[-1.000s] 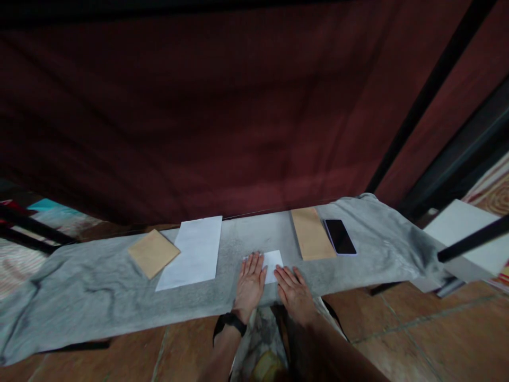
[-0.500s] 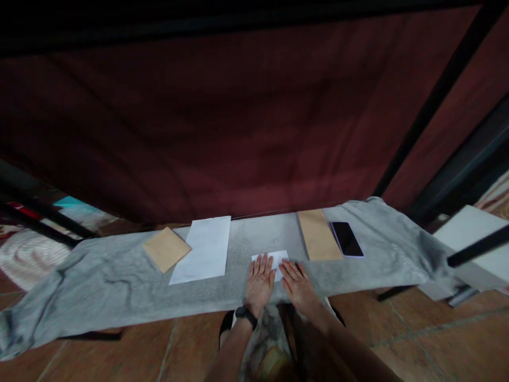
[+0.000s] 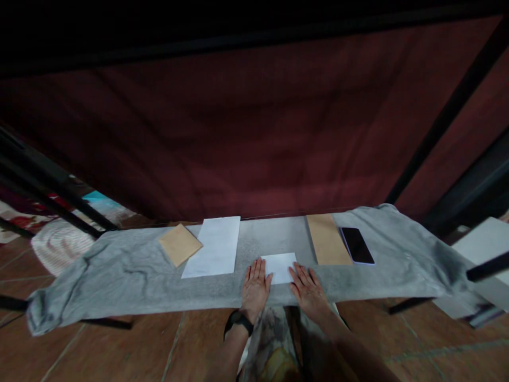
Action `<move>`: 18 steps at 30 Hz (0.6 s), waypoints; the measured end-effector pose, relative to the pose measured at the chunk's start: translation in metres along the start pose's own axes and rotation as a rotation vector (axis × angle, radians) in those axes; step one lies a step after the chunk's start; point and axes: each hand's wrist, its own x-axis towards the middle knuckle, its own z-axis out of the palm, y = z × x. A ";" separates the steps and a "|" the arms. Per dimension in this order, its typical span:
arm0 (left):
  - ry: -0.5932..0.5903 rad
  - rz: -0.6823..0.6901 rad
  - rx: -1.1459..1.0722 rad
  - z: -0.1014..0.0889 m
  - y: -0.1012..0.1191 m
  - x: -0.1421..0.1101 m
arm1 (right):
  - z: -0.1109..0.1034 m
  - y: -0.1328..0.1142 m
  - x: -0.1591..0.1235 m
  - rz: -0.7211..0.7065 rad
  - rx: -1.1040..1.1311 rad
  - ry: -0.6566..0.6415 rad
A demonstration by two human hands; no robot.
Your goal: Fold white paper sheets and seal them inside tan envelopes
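A small white piece of paper (image 3: 279,267), apparently folded, lies flat on the grey cloth (image 3: 159,294) in front of me. My left hand (image 3: 255,286) rests palm down at its left edge, fingers stretched out and pointing away from me. At the right edge lies my right hand (image 3: 309,289), also flat with the fingers a little apart. Both hands touch the paper's sides without gripping it. A larger white sheet (image 3: 217,246) is to the left, partly under a tan paper square (image 3: 180,244). On the right is a tan paper rectangle (image 3: 328,241).
A phone (image 3: 357,245) with a dark screen lies beside the tan rectangle. Dark red fabric (image 3: 254,132) hangs behind the cloth-covered surface. Black metal bars (image 3: 445,106) run at both sides. A white box-like object (image 3: 483,244) stands at the right, above the tiled floor (image 3: 151,345).
My hands have moved apart, from on top of the small paper to its two sides, so more of it shows. The camera view has shifted slightly.
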 end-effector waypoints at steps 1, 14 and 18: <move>0.000 -0.006 0.001 -0.001 -0.003 -0.002 | 0.001 0.000 -0.001 -0.003 -0.004 0.002; 0.058 -0.018 -0.023 -0.006 0.001 -0.008 | -0.003 -0.002 0.003 0.027 -0.030 -0.040; 0.051 0.027 -0.020 -0.005 0.007 -0.010 | -0.005 -0.001 0.011 0.075 -0.003 -0.051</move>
